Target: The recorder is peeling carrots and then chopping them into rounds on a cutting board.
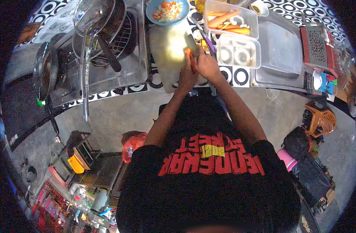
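Note:
My left hand (188,76) grips an orange carrot (192,61) over the near right part of a pale cutting board (164,55). My right hand (207,65) is closed around a knife (190,41), whose dark, broad blade reaches past the carrot's far end. The fingers hide the knife's handle. Beyond the board stands a blue bowl (149,18) with chopped orange and whitish pieces (167,11) in it. Just right of the blade lies another knife with a purple handle (207,40).
Several carrots (229,21) lie in a translucent plastic container (255,26). A second plastic container (239,51) stands nearer me. Pans (119,35) and a long-handled strainer (86,67) rest at left, the handle jutting past the counter edge. A translucent lid (283,48) lies at right.

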Motion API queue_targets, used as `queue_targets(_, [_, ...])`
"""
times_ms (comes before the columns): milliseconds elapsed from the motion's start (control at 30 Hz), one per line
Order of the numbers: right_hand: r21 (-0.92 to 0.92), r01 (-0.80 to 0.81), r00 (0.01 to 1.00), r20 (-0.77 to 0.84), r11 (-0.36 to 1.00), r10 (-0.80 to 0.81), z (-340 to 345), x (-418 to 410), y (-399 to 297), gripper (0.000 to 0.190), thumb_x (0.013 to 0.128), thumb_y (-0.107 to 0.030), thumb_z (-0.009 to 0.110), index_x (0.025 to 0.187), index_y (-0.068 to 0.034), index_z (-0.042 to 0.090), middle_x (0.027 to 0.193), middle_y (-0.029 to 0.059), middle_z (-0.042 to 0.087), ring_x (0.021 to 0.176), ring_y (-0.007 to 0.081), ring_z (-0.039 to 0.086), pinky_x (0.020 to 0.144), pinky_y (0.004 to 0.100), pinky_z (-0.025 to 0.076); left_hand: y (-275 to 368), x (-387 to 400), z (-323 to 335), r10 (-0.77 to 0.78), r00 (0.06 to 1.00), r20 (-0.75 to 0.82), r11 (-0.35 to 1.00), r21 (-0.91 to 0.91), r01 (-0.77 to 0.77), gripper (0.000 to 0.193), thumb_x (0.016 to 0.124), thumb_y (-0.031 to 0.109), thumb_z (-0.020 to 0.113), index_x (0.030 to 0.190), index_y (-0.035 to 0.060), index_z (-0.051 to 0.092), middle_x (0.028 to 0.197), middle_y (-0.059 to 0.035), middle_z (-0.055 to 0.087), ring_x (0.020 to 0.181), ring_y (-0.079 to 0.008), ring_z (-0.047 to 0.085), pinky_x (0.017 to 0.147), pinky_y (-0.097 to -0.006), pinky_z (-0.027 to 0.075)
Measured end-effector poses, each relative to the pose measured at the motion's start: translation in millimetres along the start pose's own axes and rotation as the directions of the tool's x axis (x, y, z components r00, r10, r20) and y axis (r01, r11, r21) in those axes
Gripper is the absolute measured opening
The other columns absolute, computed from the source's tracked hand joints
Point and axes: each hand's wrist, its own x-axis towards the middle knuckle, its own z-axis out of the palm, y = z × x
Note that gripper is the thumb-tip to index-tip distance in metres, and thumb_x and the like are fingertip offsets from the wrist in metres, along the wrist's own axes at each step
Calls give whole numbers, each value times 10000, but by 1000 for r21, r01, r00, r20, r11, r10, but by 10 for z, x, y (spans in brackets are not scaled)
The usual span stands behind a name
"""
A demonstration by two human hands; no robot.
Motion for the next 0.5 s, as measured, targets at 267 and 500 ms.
queue_targets(267, [-99, 69, 996, -56, 993, -75, 72, 78, 84, 344, 893, -178, 442, 1049, 128, 460, 742, 281, 606, 676, 432, 622, 593, 498, 509, 110, 26, -49, -97, 993, 67, 995, 2, 98, 862, 878, 162, 583, 1440, -21, -45, 1308, -333, 419, 1139, -458, 501, 910, -472, 449])
queue_targets(500, [-195, 220, 964, -108, 956, -244, 173, -111, 39, 310, 892, -165, 451, 1053, 98, 471, 657, 226, 585, 575, 399, 611, 493, 471, 494, 41, 3, -30, -14, 999, 45, 999, -32, 16, 852, 899, 136, 556, 1441, 14, -90, 1357, -313, 373, 1146, -450, 498, 929, -471, 439])
